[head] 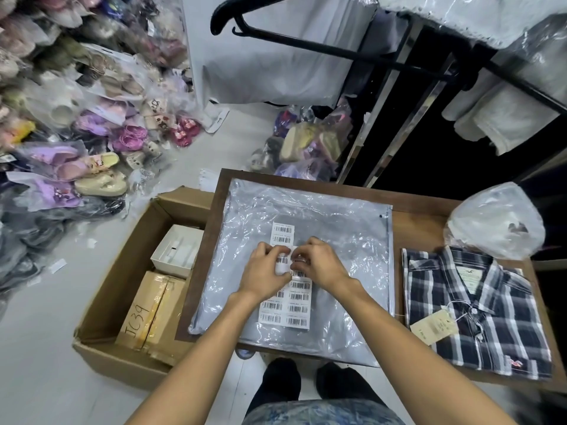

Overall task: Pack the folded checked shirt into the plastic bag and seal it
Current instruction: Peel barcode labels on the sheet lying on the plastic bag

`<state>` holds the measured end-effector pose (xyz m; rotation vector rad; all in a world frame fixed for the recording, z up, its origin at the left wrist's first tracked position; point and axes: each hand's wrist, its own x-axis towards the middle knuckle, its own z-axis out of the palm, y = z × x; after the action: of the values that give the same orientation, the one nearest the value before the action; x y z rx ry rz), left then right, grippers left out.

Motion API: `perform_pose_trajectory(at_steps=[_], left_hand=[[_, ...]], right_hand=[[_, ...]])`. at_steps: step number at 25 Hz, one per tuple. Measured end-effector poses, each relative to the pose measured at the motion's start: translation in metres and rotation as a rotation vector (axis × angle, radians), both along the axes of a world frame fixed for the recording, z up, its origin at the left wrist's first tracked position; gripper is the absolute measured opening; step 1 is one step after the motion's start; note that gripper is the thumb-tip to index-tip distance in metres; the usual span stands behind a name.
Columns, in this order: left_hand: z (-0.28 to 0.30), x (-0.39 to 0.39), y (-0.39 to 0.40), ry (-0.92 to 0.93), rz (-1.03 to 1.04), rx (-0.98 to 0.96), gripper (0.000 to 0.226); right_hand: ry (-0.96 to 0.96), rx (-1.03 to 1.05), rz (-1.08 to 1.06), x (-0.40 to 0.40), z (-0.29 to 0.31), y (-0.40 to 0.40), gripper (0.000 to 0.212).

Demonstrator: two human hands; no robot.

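Barcode sheet (pixel 287 297) atop bag (pixel 343 228), beside shirt (pixel 478 311)

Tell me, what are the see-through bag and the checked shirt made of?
The plastic bag looks like thin glossy plastic: it is see-through, crinkly and shiny. The checked shirt looks like woven cloth, probably cotton, matte with stitched seams and buttons.

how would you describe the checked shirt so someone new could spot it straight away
Start at the brown table in front of the person, where a flat plastic bag takes up the middle. At the table's right end lies the folded checked shirt, dark blue and white, collar up, a paper tag on its front. The crumpled clear bag behind it has no pattern.
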<state>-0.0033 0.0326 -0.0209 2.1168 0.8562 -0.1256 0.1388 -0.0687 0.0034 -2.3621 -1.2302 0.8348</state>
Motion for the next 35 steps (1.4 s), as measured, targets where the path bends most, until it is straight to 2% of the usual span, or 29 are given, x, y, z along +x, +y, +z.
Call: perform_pose_trajectory(at_steps=[3,7,12,24,31,35], left_hand=[[0.000,0.001,0.003,0.003,0.003,-0.018,0.058],[-0.002,0.004,0.006,0.015,0.013,-0.068,0.059],[-0.005,0.004,0.010,0.009,0.012,-0.098,0.061],[-0.008,0.007,0.014,0.033,0.006,-0.112,0.067],[-0.010,0.006,0.014,0.023,0.007,-0.106,0.065],[-0.010,0.007,0.016,0.035,0.001,-0.119,0.066]], right_hand=[[0.007,-0.021,0.040,0.004,0.002,0.004,0.026],[0.004,-0.047,0.084,0.007,0.000,0.008,0.017],[0.005,0.012,0.045,0.005,-0.004,-0.001,0.027],[-0.033,-0.028,0.085,0.002,-0.012,0.009,0.009],[-0.088,0.119,0.051,-0.004,-0.015,-0.006,0.020],[-0.109,0.079,0.103,-0.001,-0.009,0.000,0.018]])
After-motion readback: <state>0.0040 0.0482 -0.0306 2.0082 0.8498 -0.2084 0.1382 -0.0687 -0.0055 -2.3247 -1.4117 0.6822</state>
